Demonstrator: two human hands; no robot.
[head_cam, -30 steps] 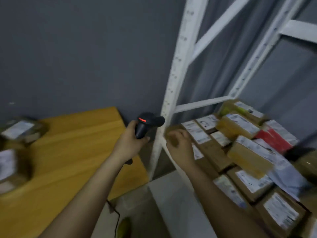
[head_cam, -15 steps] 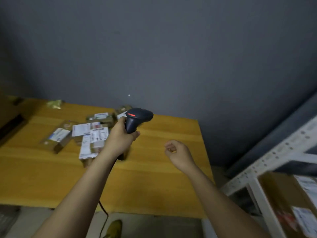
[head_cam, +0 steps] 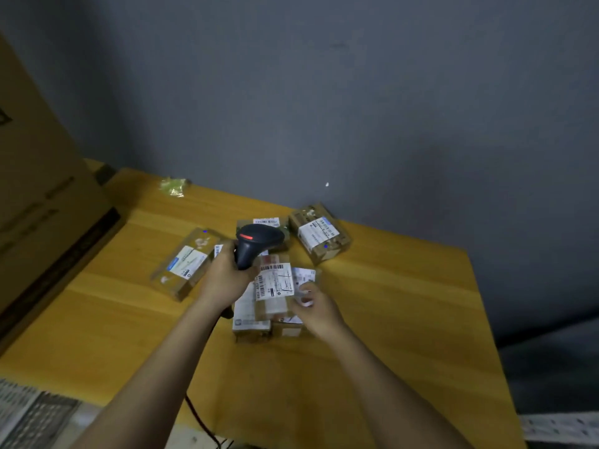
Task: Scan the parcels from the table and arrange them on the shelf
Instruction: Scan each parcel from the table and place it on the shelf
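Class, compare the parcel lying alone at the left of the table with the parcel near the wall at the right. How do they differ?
The left parcel is long and flat; the right parcel is shorter and looks thicker. The left parcel lies apart from the pile, while the right parcel sits beside the scanner. The labels run along different diagonals. Both are brown, white-labelled, and rest untouched on the table.

Right hand (head_cam: 316, 307) has reached the parcel (head_cam: 275, 283) (earlier hovering empty).

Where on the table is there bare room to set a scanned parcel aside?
The table is bare right of the right hand, out to its right edge, and along the near edge on both sides of the arms. It is crowded mid-table: the parcel pile under both hands and the scanner.
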